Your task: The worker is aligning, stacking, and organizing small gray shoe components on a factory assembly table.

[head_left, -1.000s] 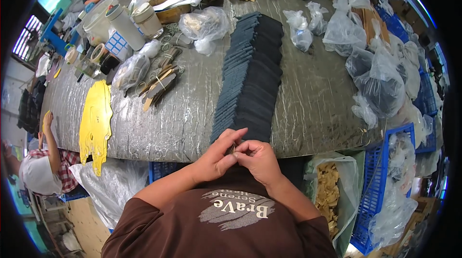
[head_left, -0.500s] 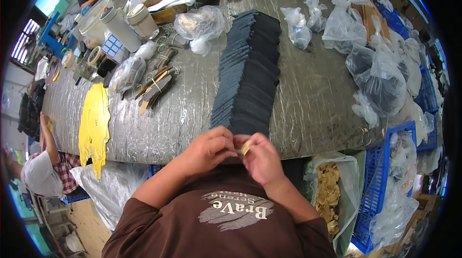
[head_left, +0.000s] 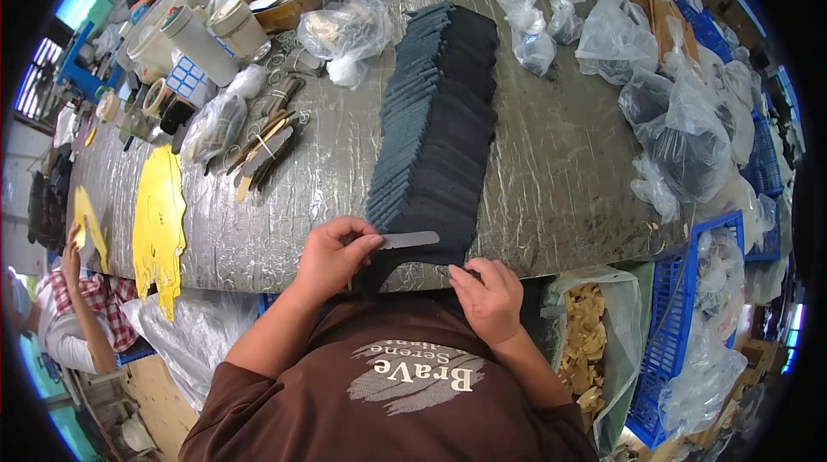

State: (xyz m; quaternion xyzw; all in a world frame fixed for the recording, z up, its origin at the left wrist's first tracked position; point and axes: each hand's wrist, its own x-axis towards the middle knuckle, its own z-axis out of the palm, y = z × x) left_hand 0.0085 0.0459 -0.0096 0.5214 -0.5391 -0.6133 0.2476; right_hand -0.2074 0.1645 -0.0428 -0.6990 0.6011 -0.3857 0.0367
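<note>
A long overlapping row of dark blue-black flat cut pieces (head_left: 448,126) runs away from me across the table. My left hand (head_left: 332,255) is closed, with a thin grey strip (head_left: 410,240) pinched between thumb and forefinger. The strip lies crosswise over the near end of the row. Just below it, the nearest dark piece (head_left: 422,266) curves toward my body by the table edge. My right hand (head_left: 489,294) is closed, its fingertips at that piece's right corner. The lower fingers of my left hand are hidden.
Yellow sheets (head_left: 159,225) overhang the table edge at left, near a co-worker's hand (head_left: 71,260). Bundled strips (head_left: 263,152), tubs (head_left: 237,27) and plastic bags (head_left: 345,31) stand beyond. At right are more bags (head_left: 676,139), a blue crate (head_left: 680,324) and a bag of tan scraps (head_left: 586,341).
My hands were together over a small tan-looking piece; now they are apart. The grey strip shows plainly in my left hand, while my right is at the dark piece. The co-worker has raised a yellow piece.
</note>
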